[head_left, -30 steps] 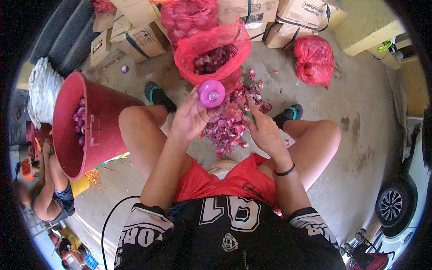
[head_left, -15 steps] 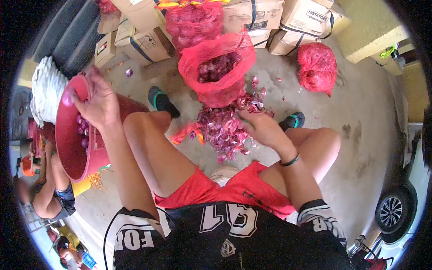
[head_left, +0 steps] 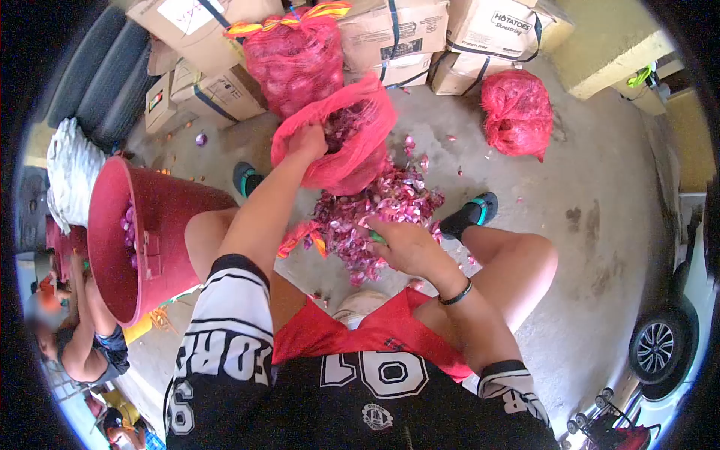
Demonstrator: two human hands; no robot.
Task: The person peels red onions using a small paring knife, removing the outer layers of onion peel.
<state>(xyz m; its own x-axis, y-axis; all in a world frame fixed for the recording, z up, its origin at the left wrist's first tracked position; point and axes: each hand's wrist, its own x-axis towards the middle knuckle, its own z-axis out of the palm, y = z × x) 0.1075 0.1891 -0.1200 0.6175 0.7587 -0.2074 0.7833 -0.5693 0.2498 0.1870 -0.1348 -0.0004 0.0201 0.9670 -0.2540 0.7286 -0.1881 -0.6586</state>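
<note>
My left hand point(head_left: 309, 142) reaches into the open red mesh sack point(head_left: 360, 169), which holds red onions; its fingertips are hidden inside. Closed around a small green-handled tool point(head_left: 376, 237), perhaps a knife, my right hand point(head_left: 409, 247) hovers over a heap of onion skins point(head_left: 382, 199) on the floor between my feet. The tool's working end cannot be made out. To my left, a big red bucket point(head_left: 180, 199) leans toward me with several peeled onions point(head_left: 129, 234) in it.
Behind the open sack stands a full onion sack point(head_left: 292, 67), with cardboard boxes point(head_left: 491, 30) stacked around it. Another tied red sack point(head_left: 517, 112) lies to the right. A stray onion point(head_left: 201, 139) is on the floor. Another person point(head_left: 86, 330) sits at far left; a car wheel point(head_left: 654, 346) is at right.
My left hand has gone from above the red bucket, where an onion was leaving its fingers, across into the mesh sack. My right hand has moved slightly left and toward me.
</note>
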